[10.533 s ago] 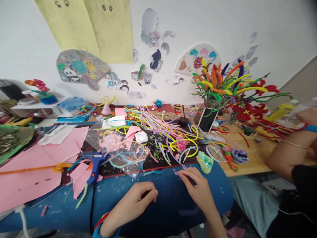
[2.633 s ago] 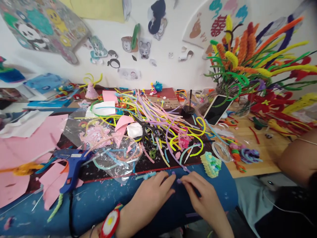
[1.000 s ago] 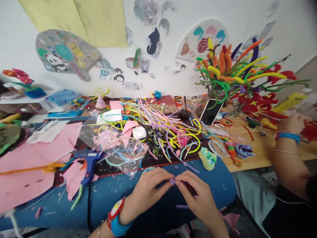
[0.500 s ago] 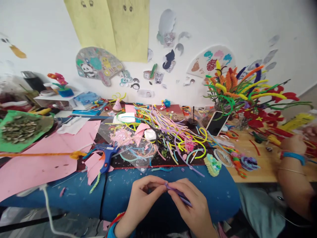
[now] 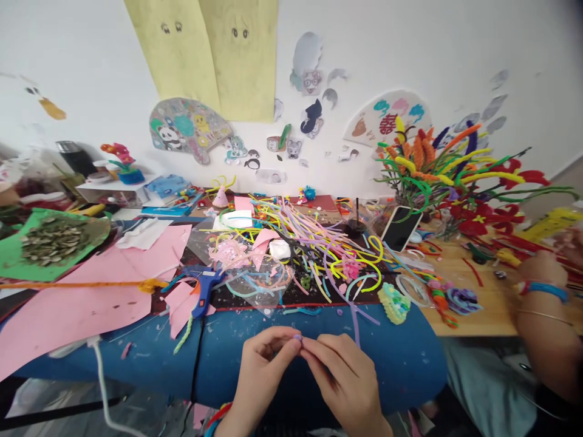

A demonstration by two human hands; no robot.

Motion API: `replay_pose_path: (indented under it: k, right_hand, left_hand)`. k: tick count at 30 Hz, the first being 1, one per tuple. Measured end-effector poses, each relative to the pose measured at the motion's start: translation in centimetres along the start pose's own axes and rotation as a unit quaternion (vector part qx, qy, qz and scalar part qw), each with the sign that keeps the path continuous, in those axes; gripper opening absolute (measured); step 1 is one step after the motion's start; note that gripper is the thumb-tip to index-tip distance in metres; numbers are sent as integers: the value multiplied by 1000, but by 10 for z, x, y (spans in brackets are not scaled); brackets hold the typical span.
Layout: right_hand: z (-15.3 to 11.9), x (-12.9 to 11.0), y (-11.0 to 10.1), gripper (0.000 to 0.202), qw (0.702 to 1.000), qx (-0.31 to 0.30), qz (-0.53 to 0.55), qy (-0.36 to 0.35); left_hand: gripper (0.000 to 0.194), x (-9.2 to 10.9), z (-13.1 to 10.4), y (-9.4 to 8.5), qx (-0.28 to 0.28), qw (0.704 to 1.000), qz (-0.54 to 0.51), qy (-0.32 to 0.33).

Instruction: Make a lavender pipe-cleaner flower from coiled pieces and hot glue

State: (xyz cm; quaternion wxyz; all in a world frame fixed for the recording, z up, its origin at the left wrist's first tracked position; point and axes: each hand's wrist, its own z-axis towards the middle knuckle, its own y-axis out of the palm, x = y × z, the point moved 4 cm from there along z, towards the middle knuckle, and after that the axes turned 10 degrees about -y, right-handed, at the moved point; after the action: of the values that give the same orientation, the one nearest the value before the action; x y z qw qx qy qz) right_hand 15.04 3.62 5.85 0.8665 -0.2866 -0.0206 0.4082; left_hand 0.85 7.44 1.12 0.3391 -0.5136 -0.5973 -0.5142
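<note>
The table (image 5: pixel 407 358) is carrying a heap of pipe cleaners (image 5: pixel 314 233) at its middle. Above its near edge, the left hand (image 5: pixel 264 370) and right hand (image 5: pixel 348 376) are meeting. A glue gun (image 5: pixel 207 288) is lying left of the heap. The hands are pinching a purple piece (image 5: pixel 297 337), fingers partly hiding it.

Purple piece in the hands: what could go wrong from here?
The purple piece is tiny and sits at the fingertips of the left hand and right hand; it could slip out and get lost. The left hand might snag the cord of the glue gun, which runs down beside it.
</note>
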Motion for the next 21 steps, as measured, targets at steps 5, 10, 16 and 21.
replay_pose_path:
  k: [5,10,16,21]
  right_hand:
    - [2,6,2,13,986,-2,137,92]
    - [2,10,0,16,991,-42,121,43]
    - [6,9,-5,20,991,-113,56,-48]
    - [7,11,-2,16,989,-111,95,-22]
  left_hand:
    - [26,-2,-2,3,-27,998,-58,-14]
    - [29,0,-1,3,-64,996,-59,-35]
    - [35,10,4,5,-127,987,-40,-93]
    - [38,8,8,8,-194,966,-80,-153]
